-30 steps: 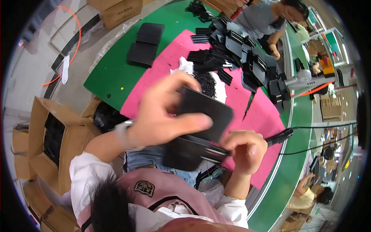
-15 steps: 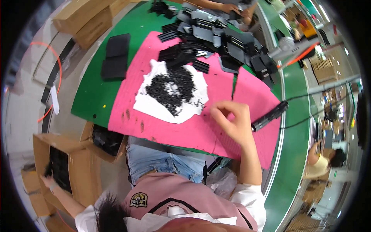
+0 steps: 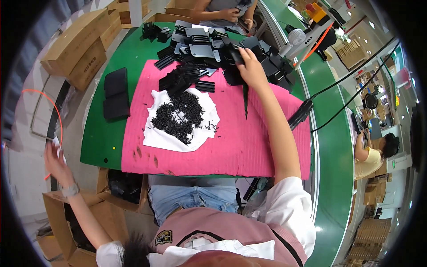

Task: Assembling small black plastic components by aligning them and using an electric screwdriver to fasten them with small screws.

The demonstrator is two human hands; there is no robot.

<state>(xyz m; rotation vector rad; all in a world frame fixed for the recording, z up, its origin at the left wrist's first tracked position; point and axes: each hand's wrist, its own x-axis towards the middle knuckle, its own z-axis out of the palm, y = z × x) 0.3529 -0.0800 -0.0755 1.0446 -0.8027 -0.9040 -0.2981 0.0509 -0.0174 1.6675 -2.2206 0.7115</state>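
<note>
At the far side of the pink mat (image 3: pixel 231 151), the right hand (image 3: pixel 253 73) reaches with its arm stretched out and its fingers bent over a black part (image 3: pixel 232 57) at the near edge of the pile (image 3: pixel 200 46). The fingers touch that part; whether they are clamped on it I cannot tell. As far as it shows, the part's long axis runs away from the person, its far end leaning a little left, its near end pointing back over the mat.

Out beyond the left edge of the green table (image 3: pixel 95 144), the left hand (image 3: pixel 57 167) hangs in the air near an open cardboard box (image 3: pixel 104 218), fingers somewhat apart, holding nothing.

On the mat's left half lies a white sheet (image 3: pixel 155 141) heaped with small black screws (image 3: pixel 171 124). To the left, on the bare table, a hinged black piece (image 3: pixel 116 94) lies flat, its long axis running near to far, the far end tipped slightly right. Near the mat's right edge, a black corded tool (image 3: pixel 301 114) lies slantwise, its cord end pointing far right. Across the table sits a co-worker (image 3: pixel 222 11).
</note>
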